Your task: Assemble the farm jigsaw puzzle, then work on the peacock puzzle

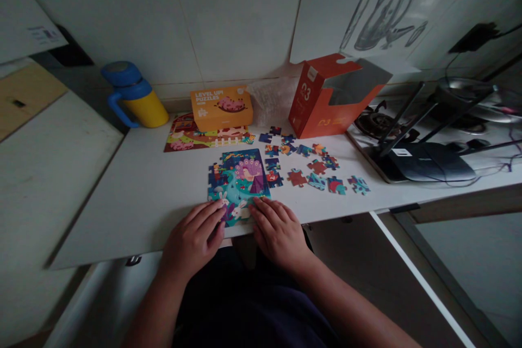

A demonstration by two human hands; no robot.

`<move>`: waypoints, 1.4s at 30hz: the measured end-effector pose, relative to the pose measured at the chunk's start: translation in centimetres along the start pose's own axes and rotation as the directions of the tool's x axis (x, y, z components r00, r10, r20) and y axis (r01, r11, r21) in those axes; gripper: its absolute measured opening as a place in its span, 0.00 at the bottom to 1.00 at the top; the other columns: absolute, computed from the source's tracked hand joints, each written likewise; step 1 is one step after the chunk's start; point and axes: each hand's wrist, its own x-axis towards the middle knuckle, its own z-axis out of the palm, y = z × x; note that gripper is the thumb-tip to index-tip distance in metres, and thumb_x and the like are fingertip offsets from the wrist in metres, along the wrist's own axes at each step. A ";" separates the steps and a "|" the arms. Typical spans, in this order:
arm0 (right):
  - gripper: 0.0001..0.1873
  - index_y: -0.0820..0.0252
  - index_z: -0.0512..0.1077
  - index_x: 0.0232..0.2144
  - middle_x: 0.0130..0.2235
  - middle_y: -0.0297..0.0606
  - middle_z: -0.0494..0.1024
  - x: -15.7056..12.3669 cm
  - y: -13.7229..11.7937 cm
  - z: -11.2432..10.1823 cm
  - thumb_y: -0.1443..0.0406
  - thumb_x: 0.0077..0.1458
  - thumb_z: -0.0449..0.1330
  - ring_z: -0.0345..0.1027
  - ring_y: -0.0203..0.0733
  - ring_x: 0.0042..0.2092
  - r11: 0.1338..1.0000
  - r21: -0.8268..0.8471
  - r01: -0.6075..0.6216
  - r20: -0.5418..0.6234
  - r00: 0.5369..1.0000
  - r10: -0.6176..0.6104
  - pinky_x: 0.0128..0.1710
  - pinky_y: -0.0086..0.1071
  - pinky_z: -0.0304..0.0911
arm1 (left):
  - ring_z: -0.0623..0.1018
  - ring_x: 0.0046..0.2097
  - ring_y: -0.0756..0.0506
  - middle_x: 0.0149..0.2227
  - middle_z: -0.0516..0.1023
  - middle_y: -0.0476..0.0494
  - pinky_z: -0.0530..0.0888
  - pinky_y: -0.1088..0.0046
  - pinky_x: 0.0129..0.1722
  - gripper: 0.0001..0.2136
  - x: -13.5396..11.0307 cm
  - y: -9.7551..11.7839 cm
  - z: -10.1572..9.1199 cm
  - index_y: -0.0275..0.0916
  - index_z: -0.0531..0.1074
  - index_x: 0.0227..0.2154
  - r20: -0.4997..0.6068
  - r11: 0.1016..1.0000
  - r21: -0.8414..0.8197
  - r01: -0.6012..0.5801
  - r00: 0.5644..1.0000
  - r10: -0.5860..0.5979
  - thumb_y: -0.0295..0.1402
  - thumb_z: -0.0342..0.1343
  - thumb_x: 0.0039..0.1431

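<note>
A partly joined colourful jigsaw puzzle (238, 179) with a peacock and rabbits lies near the front edge of a white table (142, 190). My left hand (196, 236) rests at the puzzle's lower left corner, fingers stretched flat and touching its edge. My right hand (277, 228) lies at the lower right corner, fingers also flat on the table against the puzzle. Neither hand holds a piece. Several loose puzzle pieces (318, 168) are scattered to the right of the puzzle.
An orange puzzle box (221, 107) sits on a finished puzzle (183, 138) at the back. An open red-orange box (326, 98) and a clear plastic bag (271, 99) stand beside it. A blue-and-yellow jug (134, 95) is back left; a gas stove with a dark stand (424, 141) is right.
</note>
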 end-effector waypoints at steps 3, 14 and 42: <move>0.24 0.56 0.71 0.67 0.70 0.40 0.73 0.1 0.0 0.1 0.62 0.72 0.57 0.65 0.50 0.69 1.000 -0.004 0.002 -0.001 1.000 -0.002 0.69 0.46 0.56 | 0.80 0.61 0.38 0.62 0.81 0.41 0.80 0.53 0.62 0.20 -0.1 -0.1 0.1 0.42 0.75 0.61 0.004 1.000 0.001 0.005 1.000 -0.005 0.26 0.60 0.67; 0.23 0.57 0.73 0.65 0.68 0.40 0.75 0.1 0.0 0.2 0.61 0.71 0.59 0.67 0.50 0.67 0.999 -0.035 0.021 -0.055 0.998 -0.023 0.67 0.46 0.58 | 0.80 0.60 0.38 0.61 0.81 0.41 0.80 0.55 0.62 0.19 0.1 0.0 0.1 0.40 0.76 0.59 -0.018 1.000 0.004 -0.010 1.000 0.010 0.26 0.60 0.67; 0.23 0.56 0.73 0.65 0.67 0.41 0.75 0.2 -0.1 0.1 0.62 0.71 0.59 0.68 0.49 0.67 0.999 -0.039 0.019 -0.056 0.998 -0.022 0.67 0.46 0.58 | 0.81 0.59 0.38 0.61 0.81 0.41 0.81 0.53 0.61 0.19 0.1 -0.1 0.0 0.41 0.76 0.60 -0.018 1.000 0.011 -0.016 1.000 0.017 0.26 0.60 0.67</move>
